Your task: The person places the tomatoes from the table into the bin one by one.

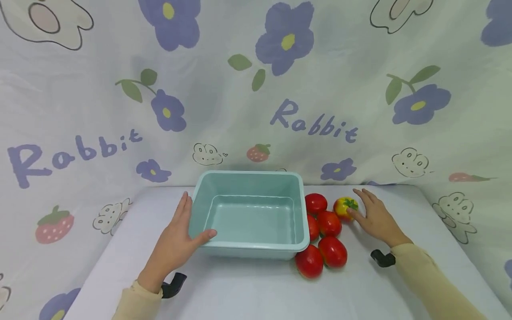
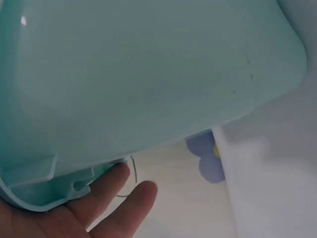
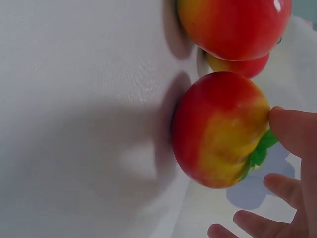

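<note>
A pale teal plastic basin [image 1: 256,246] stands on the white table, its inside bare. My left hand [image 1: 174,244] rests at its left side, fingers straight along the edge and thumb over the front rim. In the left wrist view, two fingertips [image 2: 143,191] show beside the basin's rim. My right hand [image 1: 378,218] reaches over a red-and-yellow tomato [image 1: 342,208] with a green calyx. Its thumb is right at the tomato's top in the right wrist view, the other fingers spread beyond. Several red tomatoes [image 1: 330,223] cluster along the basin's right side.
Behind the table hangs a white cloth [image 1: 224,115] printed with purple flowers, strawberries and "Rabbit" lettering. White cloth [image 1: 248,289] covers the table. A black wrist mount [image 1: 174,285] shows below the left hand, another [image 1: 382,258] by the right sleeve.
</note>
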`<action>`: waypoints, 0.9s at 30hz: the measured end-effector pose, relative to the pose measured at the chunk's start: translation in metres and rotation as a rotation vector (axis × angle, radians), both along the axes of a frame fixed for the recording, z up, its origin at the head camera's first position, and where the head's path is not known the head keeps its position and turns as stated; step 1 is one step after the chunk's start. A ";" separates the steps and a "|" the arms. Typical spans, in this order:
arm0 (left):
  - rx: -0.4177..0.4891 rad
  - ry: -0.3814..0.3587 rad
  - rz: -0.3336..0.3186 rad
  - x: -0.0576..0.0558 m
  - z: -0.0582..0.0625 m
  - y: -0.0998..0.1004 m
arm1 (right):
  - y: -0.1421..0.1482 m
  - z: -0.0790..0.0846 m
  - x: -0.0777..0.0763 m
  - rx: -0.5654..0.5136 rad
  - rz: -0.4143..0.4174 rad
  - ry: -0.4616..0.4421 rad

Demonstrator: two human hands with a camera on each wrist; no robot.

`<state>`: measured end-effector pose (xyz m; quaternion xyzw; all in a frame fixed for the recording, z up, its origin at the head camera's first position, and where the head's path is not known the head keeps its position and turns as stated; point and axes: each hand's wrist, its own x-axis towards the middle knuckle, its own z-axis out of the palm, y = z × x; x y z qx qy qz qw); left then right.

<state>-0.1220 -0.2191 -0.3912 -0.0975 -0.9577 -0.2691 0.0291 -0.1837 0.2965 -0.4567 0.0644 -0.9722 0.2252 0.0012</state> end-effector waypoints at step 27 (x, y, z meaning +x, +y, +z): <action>0.093 -0.126 0.090 0.000 0.003 0.003 | -0.012 -0.004 -0.005 -0.181 -0.089 -0.047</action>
